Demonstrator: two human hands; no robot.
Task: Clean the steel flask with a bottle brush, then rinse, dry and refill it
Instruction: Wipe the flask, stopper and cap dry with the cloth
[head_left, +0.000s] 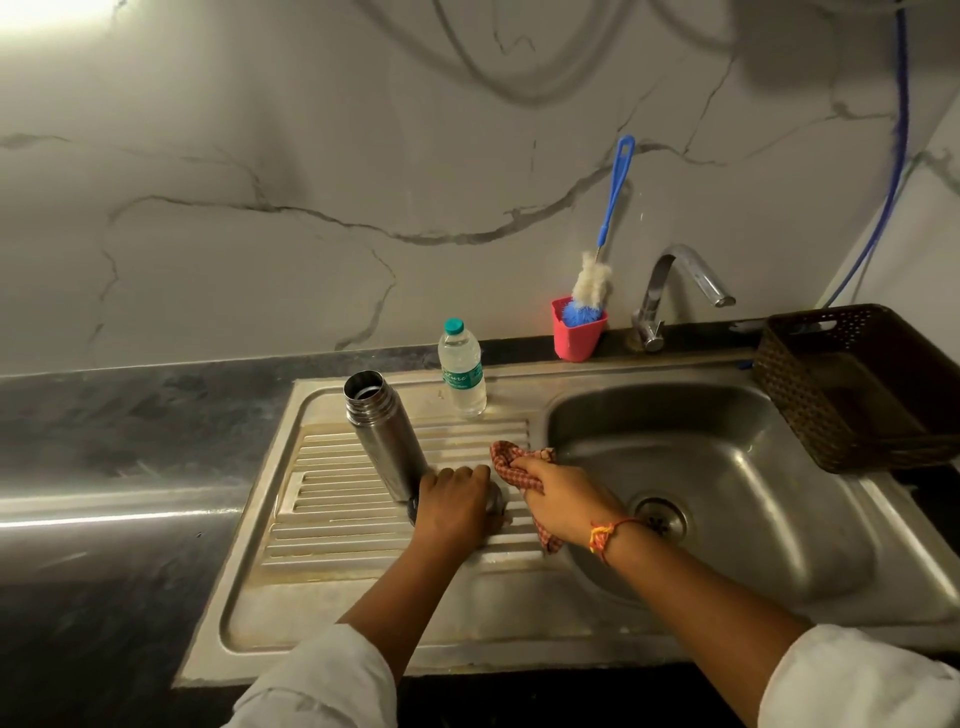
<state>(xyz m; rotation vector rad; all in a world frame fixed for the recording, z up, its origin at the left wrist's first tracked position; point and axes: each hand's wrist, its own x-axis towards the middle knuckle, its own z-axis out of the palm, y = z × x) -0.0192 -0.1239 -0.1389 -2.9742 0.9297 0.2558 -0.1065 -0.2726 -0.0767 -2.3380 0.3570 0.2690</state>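
The cylindrical steel flask (382, 431) stands uncapped at centre-left. A rounded steel piece (496, 498) at its base, perhaps the cap, is gripped by the left hand (454, 501), and a red checked cloth (511, 460) by the right hand (561, 499). With the blue-handled bottle brush (614, 197) parked upper right, drying is judged under way and refilling left.

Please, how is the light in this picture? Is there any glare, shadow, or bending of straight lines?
Head view: dim, warm light overall; blown-out glare on the wall at the upper left corner; a bright streak reflects off the counter; looping shadows cross the wall above the brush; the wide lens bows the sink edges; the flask looks sharp.
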